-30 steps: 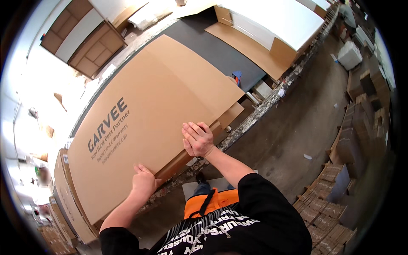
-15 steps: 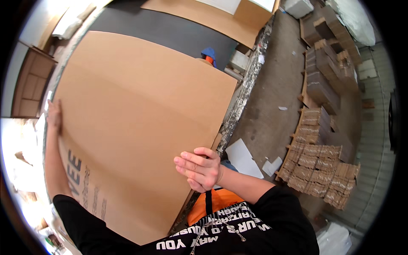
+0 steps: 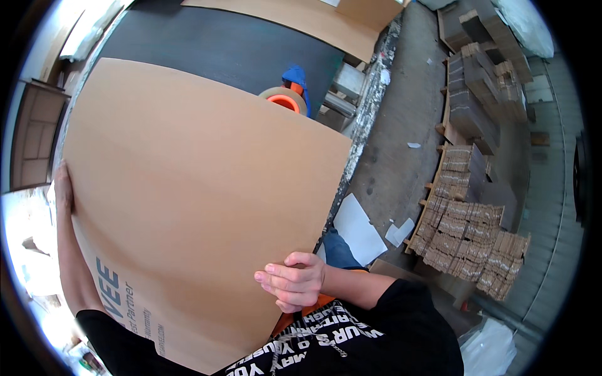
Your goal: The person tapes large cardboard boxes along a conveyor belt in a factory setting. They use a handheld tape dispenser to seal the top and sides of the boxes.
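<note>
A large flat brown cardboard sheet point(image 3: 207, 175) with dark print near its lower left spreads out before me. My left hand point(image 3: 64, 188) is closed on its left edge, with some fingers hidden behind it. My right hand point(image 3: 293, 282) appears over the sheet's near right edge, its fingers curled together and pointing left. Whatever those fingers hold, if anything, is hidden. Past the sheet's far edge, an orange-cored roll of tape point(image 3: 285, 101) is partly covered by the sheet, with a blue piece point(image 3: 295, 76) beside it.
A dark work surface point(image 3: 219, 47) lies beyond the sheet, with more cardboard point(image 3: 313, 22) at its far end. A worn ledge point(image 3: 370, 106) runs along the right. Bundled flat cardboard point(image 3: 467, 232) stands on pallets there. White sheets point(image 3: 359, 230) lie on the floor.
The sheet's far edge has come nearer to me, uncovering more of the tape roll. My left hand has moved nearer with the sheet. The right hand's fingers have curled more.
</note>
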Motion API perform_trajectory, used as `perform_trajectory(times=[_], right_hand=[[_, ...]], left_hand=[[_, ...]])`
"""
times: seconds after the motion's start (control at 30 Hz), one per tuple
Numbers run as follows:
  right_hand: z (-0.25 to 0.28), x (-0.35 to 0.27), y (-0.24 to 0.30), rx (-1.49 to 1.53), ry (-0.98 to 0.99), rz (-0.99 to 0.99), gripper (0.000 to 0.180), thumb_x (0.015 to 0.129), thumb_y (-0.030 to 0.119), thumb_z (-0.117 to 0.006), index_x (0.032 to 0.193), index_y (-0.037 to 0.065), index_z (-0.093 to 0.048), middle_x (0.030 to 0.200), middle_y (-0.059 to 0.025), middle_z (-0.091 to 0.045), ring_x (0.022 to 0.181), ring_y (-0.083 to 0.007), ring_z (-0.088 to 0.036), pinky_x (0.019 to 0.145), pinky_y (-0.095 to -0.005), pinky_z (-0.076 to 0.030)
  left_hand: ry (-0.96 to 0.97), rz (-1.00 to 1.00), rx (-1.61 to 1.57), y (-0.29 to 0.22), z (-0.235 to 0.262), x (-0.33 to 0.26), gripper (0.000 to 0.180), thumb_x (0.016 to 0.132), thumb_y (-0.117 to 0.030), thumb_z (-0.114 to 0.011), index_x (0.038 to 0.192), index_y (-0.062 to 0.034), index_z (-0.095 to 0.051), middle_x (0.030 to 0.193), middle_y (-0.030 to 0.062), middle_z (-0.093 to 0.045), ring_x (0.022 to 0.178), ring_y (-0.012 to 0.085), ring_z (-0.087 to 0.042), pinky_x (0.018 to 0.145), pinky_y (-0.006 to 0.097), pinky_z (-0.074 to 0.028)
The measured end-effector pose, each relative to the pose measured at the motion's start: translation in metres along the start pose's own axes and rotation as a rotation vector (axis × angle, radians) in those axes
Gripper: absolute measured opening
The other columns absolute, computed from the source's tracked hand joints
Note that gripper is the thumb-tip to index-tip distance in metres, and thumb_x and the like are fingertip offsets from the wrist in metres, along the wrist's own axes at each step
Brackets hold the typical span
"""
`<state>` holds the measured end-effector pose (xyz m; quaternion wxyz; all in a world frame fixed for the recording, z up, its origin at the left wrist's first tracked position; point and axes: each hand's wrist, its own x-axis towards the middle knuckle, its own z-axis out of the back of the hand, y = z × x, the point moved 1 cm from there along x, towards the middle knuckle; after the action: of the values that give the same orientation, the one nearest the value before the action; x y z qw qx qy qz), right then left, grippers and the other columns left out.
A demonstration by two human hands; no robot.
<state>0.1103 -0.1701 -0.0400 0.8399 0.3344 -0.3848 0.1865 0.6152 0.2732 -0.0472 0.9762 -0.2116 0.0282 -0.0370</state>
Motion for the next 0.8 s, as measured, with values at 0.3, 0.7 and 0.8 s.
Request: perform_trajectory(times=[0.3,0.7,0.8], right_hand=[[0.006,0.000,-0.005,0.150,-0.098,-0.038,0.020,0.077,0.019,-0.053,0.073,0.006,-0.068,0.092,-0.0095,-0.073,0.086,-0.0199,-0.067,0.071,-0.0335,-0.049],[-0.001,0.049,-0.259,-0.140,0.483,-1.432,0.084,0.064,0.044,-0.080,0.127,-0.005,-0.051,0.124,-0.0247,-0.057,0.121,-0.0374,-0.052,0.106,-0.0422,-0.040],[-0.005,0.058,-0.253,-0.032,0.459,-1.437,0.065,0.066,0.023,-0.076,0.121,-0.004,-0.057,0.120,-0.0233,-0.060,0.116,-0.0374,-0.056,0.104,-0.0458,-0.043]], left_hand=[[0.485,-0.668,0.221,-0.303,-0.063,-0.471,0.112,0.065,-0.069,-0.073,0.139,0.0064,-0.037,0.148,0.0316,-0.031,0.139,0.0599,-0.016,0.112,0.068,-0.015],[0.317,-0.489,0.471,-0.298,-0.084,-0.515,0.093,0.062,-0.035,-0.075,0.142,0.0000,-0.041,0.154,0.0237,-0.029,0.142,0.0531,-0.018,0.116,0.062,-0.014],[0.341,-0.510,0.579,-0.293,-0.080,-0.519,0.098,0.066,-0.042,-0.075,0.145,0.0016,-0.036,0.155,0.0250,-0.025,0.143,0.0518,-0.014,0.118,0.061,-0.010]])
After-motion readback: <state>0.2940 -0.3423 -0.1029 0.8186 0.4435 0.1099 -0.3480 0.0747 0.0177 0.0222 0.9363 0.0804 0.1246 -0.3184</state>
